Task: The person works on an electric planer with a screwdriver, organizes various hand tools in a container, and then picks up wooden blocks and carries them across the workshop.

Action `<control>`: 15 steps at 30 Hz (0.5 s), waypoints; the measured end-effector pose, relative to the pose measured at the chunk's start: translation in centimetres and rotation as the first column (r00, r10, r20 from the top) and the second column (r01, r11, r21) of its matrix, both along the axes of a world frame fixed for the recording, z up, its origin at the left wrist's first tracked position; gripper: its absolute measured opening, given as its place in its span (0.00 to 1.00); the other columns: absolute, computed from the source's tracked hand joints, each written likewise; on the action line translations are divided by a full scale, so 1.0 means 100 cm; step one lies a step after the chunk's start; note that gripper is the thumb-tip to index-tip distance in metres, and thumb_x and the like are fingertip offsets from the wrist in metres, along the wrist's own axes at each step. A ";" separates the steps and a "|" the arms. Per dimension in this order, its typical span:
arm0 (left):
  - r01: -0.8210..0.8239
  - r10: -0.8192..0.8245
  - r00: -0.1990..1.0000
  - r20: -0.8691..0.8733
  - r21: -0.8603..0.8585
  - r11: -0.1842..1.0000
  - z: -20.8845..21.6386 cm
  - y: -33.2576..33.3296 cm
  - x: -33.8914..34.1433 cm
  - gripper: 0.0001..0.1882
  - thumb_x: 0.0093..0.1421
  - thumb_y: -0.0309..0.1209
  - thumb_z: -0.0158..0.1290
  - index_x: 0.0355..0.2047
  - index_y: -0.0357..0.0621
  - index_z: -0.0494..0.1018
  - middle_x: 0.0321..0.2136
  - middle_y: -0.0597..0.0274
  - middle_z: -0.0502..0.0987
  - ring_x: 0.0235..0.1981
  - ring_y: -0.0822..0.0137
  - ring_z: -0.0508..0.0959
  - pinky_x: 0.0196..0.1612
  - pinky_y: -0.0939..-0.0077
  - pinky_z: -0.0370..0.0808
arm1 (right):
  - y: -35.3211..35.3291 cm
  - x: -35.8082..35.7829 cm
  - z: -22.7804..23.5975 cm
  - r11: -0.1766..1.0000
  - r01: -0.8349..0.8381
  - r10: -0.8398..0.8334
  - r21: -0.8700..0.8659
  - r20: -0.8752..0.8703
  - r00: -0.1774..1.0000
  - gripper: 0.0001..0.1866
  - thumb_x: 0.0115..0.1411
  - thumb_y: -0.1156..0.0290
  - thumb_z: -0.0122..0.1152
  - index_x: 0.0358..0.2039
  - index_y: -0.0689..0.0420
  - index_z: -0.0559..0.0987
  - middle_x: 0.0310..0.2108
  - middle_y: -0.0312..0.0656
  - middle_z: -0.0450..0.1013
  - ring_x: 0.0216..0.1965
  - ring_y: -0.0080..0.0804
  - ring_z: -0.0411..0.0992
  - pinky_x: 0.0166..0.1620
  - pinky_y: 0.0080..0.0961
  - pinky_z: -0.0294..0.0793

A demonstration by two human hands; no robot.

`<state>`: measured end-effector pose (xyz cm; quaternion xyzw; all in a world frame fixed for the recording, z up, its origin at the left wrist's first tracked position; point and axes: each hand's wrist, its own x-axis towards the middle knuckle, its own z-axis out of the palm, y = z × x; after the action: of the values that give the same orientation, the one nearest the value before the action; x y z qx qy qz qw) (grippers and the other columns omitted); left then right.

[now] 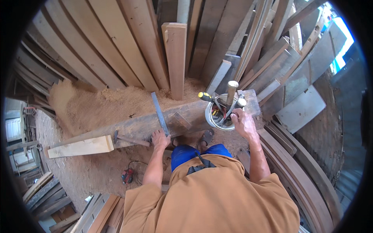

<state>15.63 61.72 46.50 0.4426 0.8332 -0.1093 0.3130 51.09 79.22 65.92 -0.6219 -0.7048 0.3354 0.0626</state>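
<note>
My left hand (159,139) rests on a thick dusty plank (140,126), fingers stretched forward. The near end of a flat blue-grey strip (160,112) lies against it by the thumb. A hammer (132,140) with a wooden handle lies just left of this hand. My right hand (244,123) is at the right rim of a white bucket (211,121), fingers curled inward; what they grip is hidden. Tools crowd the bucket: a yellow-and-black screwdriver (204,96), a wooden handle (232,92) standing upright, and a round-topped tool (241,103) close to my fingertips.
Tall boards (128,42) lean along the back, with sawdust (81,103) heaped at their feet. A pale timber (83,147) lies at the left, and a small wood piece (182,120) sits on the plank. A red corded tool (127,176) lies on the ground; long boards (295,167) lie right.
</note>
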 end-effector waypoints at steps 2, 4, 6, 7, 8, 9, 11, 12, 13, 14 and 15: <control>0.003 -0.002 0.999 -0.039 0.016 1.000 0.007 0.000 0.005 0.38 0.55 0.47 0.64 0.60 0.38 0.67 0.62 0.40 0.65 0.64 0.42 0.63 0.66 0.48 0.62 | -0.003 0.005 -0.009 0.998 0.026 -0.029 0.053 0.046 0.999 0.17 0.64 0.63 0.58 0.47 0.62 0.79 0.34 0.58 0.79 0.41 0.57 0.78 0.45 0.47 0.75; 0.000 0.004 0.998 -0.066 0.047 0.999 0.003 -0.008 0.004 0.39 0.55 0.46 0.64 0.61 0.39 0.66 0.60 0.40 0.66 0.64 0.41 0.64 0.66 0.48 0.62 | -0.003 0.002 -0.009 0.999 0.023 -0.024 0.037 0.046 0.999 0.17 0.64 0.63 0.58 0.47 0.61 0.80 0.34 0.58 0.79 0.40 0.57 0.78 0.45 0.46 0.75; -0.002 0.009 0.996 -0.092 0.076 0.997 0.003 -0.008 0.003 0.39 0.54 0.45 0.65 0.61 0.39 0.66 0.59 0.40 0.67 0.63 0.40 0.64 0.66 0.48 0.62 | -0.002 0.000 -0.008 1.000 0.019 -0.019 0.018 0.048 0.999 0.17 0.64 0.62 0.58 0.46 0.61 0.80 0.34 0.58 0.79 0.40 0.57 0.78 0.45 0.46 0.74; -0.008 0.012 0.999 -0.048 0.094 0.996 0.010 0.001 0.007 0.39 0.54 0.43 0.65 0.62 0.39 0.65 0.60 0.40 0.66 0.63 0.40 0.64 0.66 0.48 0.61 | -0.001 0.000 -0.005 1.000 0.014 -0.013 -0.004 0.042 0.999 0.16 0.64 0.62 0.58 0.46 0.61 0.79 0.34 0.57 0.79 0.41 0.58 0.77 0.45 0.49 0.74; -0.014 0.014 1.000 -0.002 0.113 0.993 0.017 0.008 0.011 0.40 0.54 0.40 0.66 0.63 0.38 0.64 0.61 0.39 0.64 0.63 0.40 0.63 0.66 0.47 0.61 | -0.001 0.001 -0.005 1.000 0.009 -0.008 -0.026 0.037 0.999 0.16 0.65 0.62 0.57 0.46 0.60 0.79 0.35 0.56 0.80 0.42 0.59 0.77 0.46 0.51 0.74; -0.011 0.011 1.000 -0.002 0.112 0.994 0.022 0.013 0.017 0.40 0.54 0.40 0.66 0.63 0.38 0.64 0.61 0.39 0.64 0.63 0.40 0.63 0.66 0.47 0.61 | 0.000 0.001 -0.006 1.000 0.012 -0.011 -0.028 0.036 0.999 0.16 0.65 0.62 0.57 0.46 0.60 0.79 0.35 0.56 0.80 0.42 0.59 0.77 0.46 0.51 0.74; 0.164 -0.164 0.986 -0.035 0.407 0.899 0.031 0.025 0.027 0.39 0.54 0.32 0.64 0.65 0.45 0.62 0.64 0.38 0.60 0.65 0.39 0.60 0.67 0.46 0.59 | 0.000 0.002 -0.007 0.999 0.022 -0.022 -0.030 0.018 1.000 0.15 0.65 0.62 0.57 0.46 0.59 0.79 0.34 0.57 0.79 0.41 0.60 0.77 0.45 0.51 0.74; 0.165 -0.166 0.986 -0.031 0.408 0.898 0.034 0.032 0.030 0.39 0.54 0.32 0.64 0.65 0.45 0.62 0.64 0.38 0.60 0.65 0.39 0.60 0.67 0.46 0.59 | 0.001 0.002 -0.005 0.999 0.024 -0.024 -0.029 0.022 0.999 0.15 0.65 0.62 0.57 0.46 0.59 0.79 0.34 0.57 0.79 0.41 0.60 0.77 0.45 0.51 0.74; 0.292 -0.300 0.953 -0.051 0.430 0.854 0.037 0.041 0.033 0.37 0.55 0.29 0.62 0.65 0.50 0.63 0.65 0.39 0.58 0.65 0.39 0.59 0.67 0.46 0.58 | 0.002 0.002 -0.002 0.999 0.038 -0.037 -0.015 0.026 0.999 0.15 0.65 0.62 0.57 0.46 0.59 0.79 0.34 0.57 0.79 0.41 0.60 0.77 0.46 0.51 0.74; 0.412 -0.428 0.901 -0.072 0.450 0.792 0.038 0.050 0.036 0.37 0.55 0.26 0.60 0.66 0.54 0.64 0.67 0.40 0.57 0.66 0.39 0.59 0.68 0.45 0.57 | 0.003 0.004 0.000 0.999 0.052 -0.052 -0.001 0.030 0.998 0.15 0.65 0.62 0.58 0.45 0.58 0.80 0.34 0.57 0.79 0.41 0.60 0.77 0.46 0.51 0.74; 0.414 -0.431 0.899 -0.071 0.454 0.789 0.034 0.058 0.036 0.37 0.55 0.26 0.60 0.66 0.54 0.64 0.67 0.40 0.57 0.66 0.39 0.59 0.68 0.45 0.57 | 0.003 0.006 0.001 0.998 0.056 -0.057 0.003 0.033 0.998 0.15 0.65 0.62 0.58 0.45 0.58 0.80 0.34 0.57 0.79 0.41 0.60 0.77 0.46 0.51 0.74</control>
<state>19.25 67.49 49.92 0.6806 0.7089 0.0314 0.1822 51.72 79.52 65.99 -0.6469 -0.6882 0.3227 0.0611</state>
